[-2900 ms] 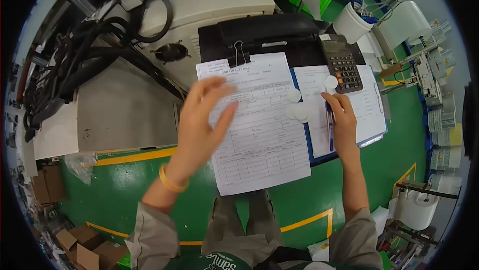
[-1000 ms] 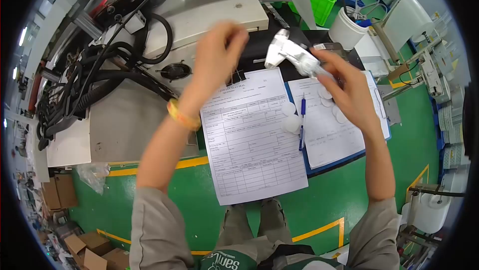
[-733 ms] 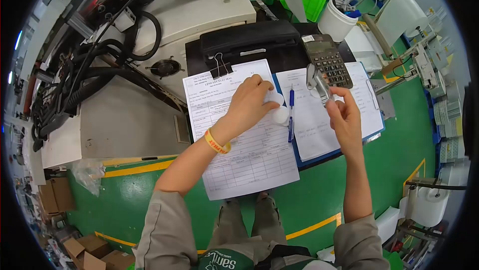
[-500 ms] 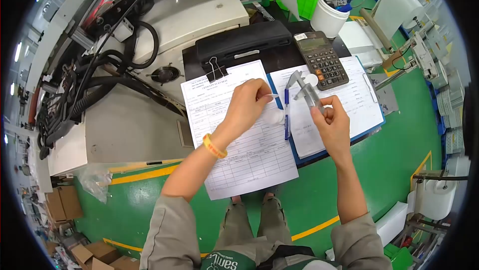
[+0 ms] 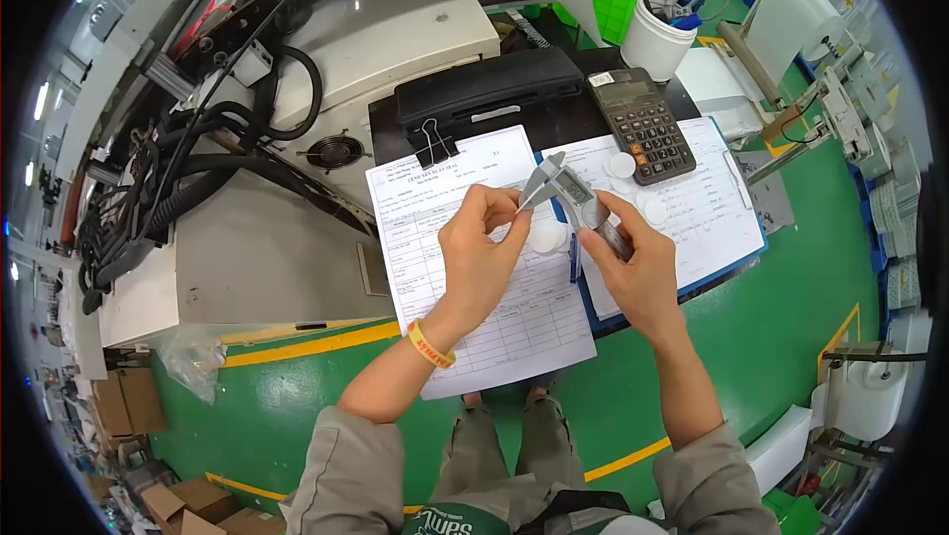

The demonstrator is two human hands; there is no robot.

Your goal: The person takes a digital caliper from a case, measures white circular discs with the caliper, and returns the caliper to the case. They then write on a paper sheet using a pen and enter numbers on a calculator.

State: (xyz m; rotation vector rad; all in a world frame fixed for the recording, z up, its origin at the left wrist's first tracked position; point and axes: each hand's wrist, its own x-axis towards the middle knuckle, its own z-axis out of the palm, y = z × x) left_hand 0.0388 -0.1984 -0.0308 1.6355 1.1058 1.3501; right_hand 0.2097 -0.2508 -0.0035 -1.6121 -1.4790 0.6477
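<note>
My right hand (image 5: 638, 263) is closed around a digital caliper (image 5: 575, 191), its display facing up and its jaws pointing left. My left hand (image 5: 479, 256) pinches a thin white disc (image 5: 525, 209), seen nearly edge-on at the caliper jaws; whether the jaws touch it is hard to tell. Under the hands lies a printed form (image 5: 494, 327), held by a black binder clip (image 5: 433, 142). More white discs (image 5: 547, 236) rest on the form and on the handwritten sheets (image 5: 697, 199) to the right. A blue pen (image 5: 574, 260) lies partly hidden beneath the caliper.
A calculator (image 5: 643, 125) lies on top of the blue clipboard (image 5: 764, 246). Behind the papers stand a long black case (image 5: 489, 85) and a white bucket (image 5: 657, 43) with scissors in it. A machine with thick black hoses (image 5: 213, 169) fills the left side.
The caliper has swung left and down to my left hand, its display now in view. My left hand has turned and brought its disc to the jaws.
</note>
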